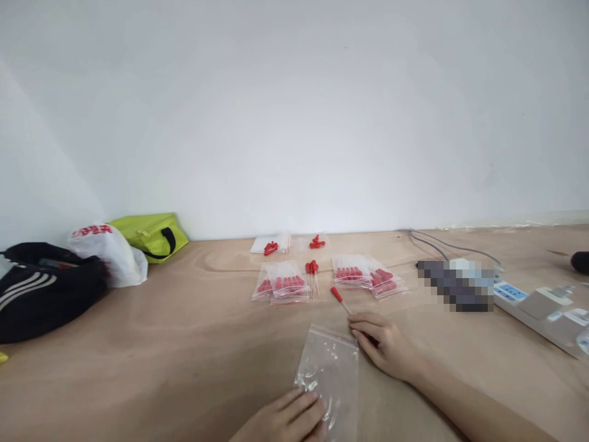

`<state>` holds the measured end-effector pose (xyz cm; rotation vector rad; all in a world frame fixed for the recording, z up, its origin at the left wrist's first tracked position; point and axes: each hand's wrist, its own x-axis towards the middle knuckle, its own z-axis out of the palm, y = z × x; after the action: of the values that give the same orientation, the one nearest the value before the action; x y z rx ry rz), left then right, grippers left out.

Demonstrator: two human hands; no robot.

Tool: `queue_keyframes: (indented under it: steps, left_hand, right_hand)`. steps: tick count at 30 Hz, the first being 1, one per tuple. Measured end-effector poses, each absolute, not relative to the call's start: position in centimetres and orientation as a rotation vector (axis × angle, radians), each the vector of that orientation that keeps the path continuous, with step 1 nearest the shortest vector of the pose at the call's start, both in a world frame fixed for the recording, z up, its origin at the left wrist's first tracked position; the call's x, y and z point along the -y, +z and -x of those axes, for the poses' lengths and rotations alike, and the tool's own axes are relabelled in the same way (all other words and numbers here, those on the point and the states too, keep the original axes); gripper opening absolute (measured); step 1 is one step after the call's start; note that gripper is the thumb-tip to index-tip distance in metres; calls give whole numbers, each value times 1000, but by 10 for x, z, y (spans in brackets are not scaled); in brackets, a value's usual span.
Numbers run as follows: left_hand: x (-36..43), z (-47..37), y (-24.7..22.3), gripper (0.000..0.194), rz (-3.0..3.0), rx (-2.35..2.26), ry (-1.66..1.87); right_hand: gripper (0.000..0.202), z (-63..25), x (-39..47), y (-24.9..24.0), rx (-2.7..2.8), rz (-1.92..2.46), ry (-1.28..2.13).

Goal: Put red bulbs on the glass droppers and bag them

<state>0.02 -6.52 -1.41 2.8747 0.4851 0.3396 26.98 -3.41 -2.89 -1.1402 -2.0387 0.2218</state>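
Between the fingertips and thumb of my right hand (385, 345) is the thin clear stem of a dropper. Its red rubber bulb (337, 294) points away from me, up and to the left. A clear zip bag (332, 368) lies flat on the table beside my right hand, its zip edge at the far end; nothing shows inside it. My left hand (289, 418) lies on the bag's near left part with its fingers laid flat; its thumb is hidden. Just beyond are a few loose droppers (312, 276), between filled bags on the left (288, 283) and right (352, 273).
Farther back lie two bags with loose red bulbs (271, 248) (317, 242) on them, near the wall. To the left are a black bag (50, 288), a white plastic bag (108, 255) and a lime-green bag (154, 236). A power strip (540, 316), cables and a blurred-out dark object (455, 288) are at right.
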Motion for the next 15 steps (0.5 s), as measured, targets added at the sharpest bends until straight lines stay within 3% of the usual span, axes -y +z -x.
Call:
queue_keyframes:
  steps: [6,9,10,15]
  left_hand:
    - [58,-33,-2,29,-2718,-1045,627]
    - [57,-45,2,59,-2795,-963,367]
    - [53,-46,5,61,-2808,-891,282]
    - [19,-26,29,45,-2792,-809,139]
  right_hand:
    - [18,-271,11,-31,1826,1510,64]
    - [28,-258,-13,-32,1852,1602,49]
    - [27,-255,-18,-33,1891,1608,41]
    - [44,-257,-12,-38,1904,1423,-48]
